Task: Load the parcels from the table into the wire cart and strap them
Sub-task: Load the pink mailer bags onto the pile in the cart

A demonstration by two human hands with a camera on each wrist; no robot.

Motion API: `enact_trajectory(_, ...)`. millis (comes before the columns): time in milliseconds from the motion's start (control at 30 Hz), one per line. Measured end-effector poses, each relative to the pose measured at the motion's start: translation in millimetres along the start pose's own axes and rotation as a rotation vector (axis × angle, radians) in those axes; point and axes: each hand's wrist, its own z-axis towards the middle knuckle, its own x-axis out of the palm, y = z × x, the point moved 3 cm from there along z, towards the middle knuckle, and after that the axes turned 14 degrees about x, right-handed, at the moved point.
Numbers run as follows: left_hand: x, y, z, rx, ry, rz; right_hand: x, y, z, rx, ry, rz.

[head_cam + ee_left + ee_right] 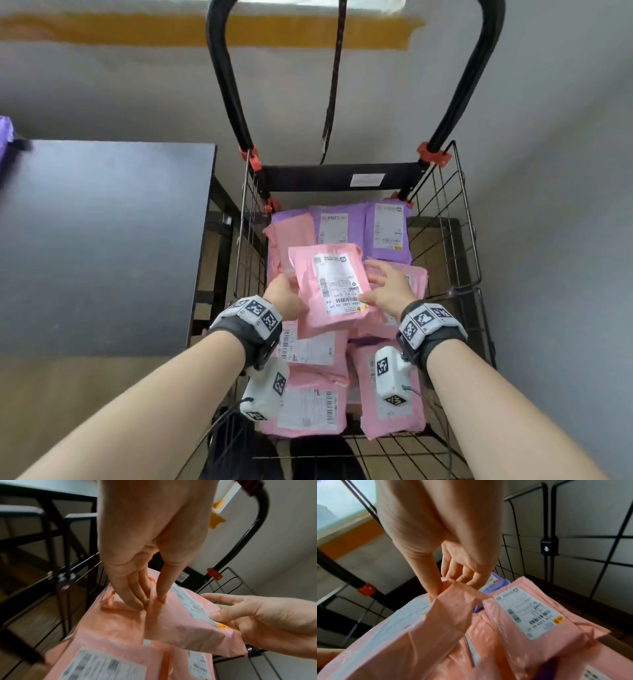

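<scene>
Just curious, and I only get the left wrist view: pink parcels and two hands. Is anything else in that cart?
Observer: Yes. The head view shows two purple parcels at the cart's far end, beyond the held pink parcel.
Visitor: Anything left on the table?
Observer: One purple thing shows at the far left corner of the table, too blurred to name.
Visitor: And the strap?
Observer: A dark strap hangs loose from the handle, above the parcels.

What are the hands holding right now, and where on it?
Both hold one pink parcel over the cart: left hand pinches its left edge, right hand its right edge.
</scene>
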Motion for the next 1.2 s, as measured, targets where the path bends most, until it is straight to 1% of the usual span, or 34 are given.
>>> enact_trajectory(67, 14, 18, 1, -0.080, 0.039, -0.037, 4, -14, 8, 0.040, 0.030, -0.020)
enact_trajectory(133, 27, 33, 2, -0.167, 0.046, -0.120, 7, -23, 15, 0.074, 0.052, -0.053)
enact_trajectory(200, 39, 43, 2, -0.224, 0.064, -0.194, 9, -31, 24, 0.099, 0.078, -0.106)
enact_trajectory(267, 51, 51, 2, -0.266, 0.051, -0.251, 13, -37, 35, 0.101, 0.084, -0.173)
enact_trajectory(400, 75, 67, 4, -0.282, -0.037, -0.316, 29, -39, 57, 0.000, 0.051, -0.366)
enact_trajectory(467, 86, 78, 4, -0.331, -0.069, -0.352, 40, -37, 69, -0.041, 0.052, -0.487)
enact_trajectory(533, 95, 86, 5, -0.387, -0.099, -0.426, 50, -34, 80, -0.049, 0.083, -0.581)
enact_trajectory(633, 101, 97, 10, -0.443, -0.157, -0.532, 63, -25, 93, -0.115, 0.048, -0.630)
enact_trajectory(700, 99, 104, 16, -0.442, -0.197, -0.555, 70, -18, 103, -0.167, 0.004, -0.624)
enact_trajectory(733, 97, 109, 21, -0.422, -0.219, -0.519, 73, -16, 107, -0.182, -0.006, -0.607)
enact_trajectory(833, 87, 118, 28, -0.323, -0.241, -0.151, 72, -17, 114, -0.206, -0.083, -0.598)
enact_trajectory(900, 78, 113, 29, -0.242, -0.274, 0.081, 63, -22, 114, -0.212, -0.170, -0.606)
enact_trajectory(967, 71, 104, 30, -0.168, -0.289, 0.209, 52, -32, 108, -0.201, -0.213, -0.570)
enact_trajectory(1000, 70, 102, 33, -0.136, -0.298, 0.239, 46, -37, 104, -0.183, -0.219, -0.547)
enact_trajectory(1067, 65, 98, 38, -0.161, -0.280, 0.256, 38, -50, 96, -0.124, -0.218, -0.523)
enact_trajectory(1167, 62, 104, 49, -0.262, -0.256, 0.166, 38, -74, 89, -0.061, -0.217, -0.524)
enact_trajectory(1200, 62, 105, 52, -0.264, -0.264, 0.115, 41, -81, 88, -0.053, -0.207, -0.508)
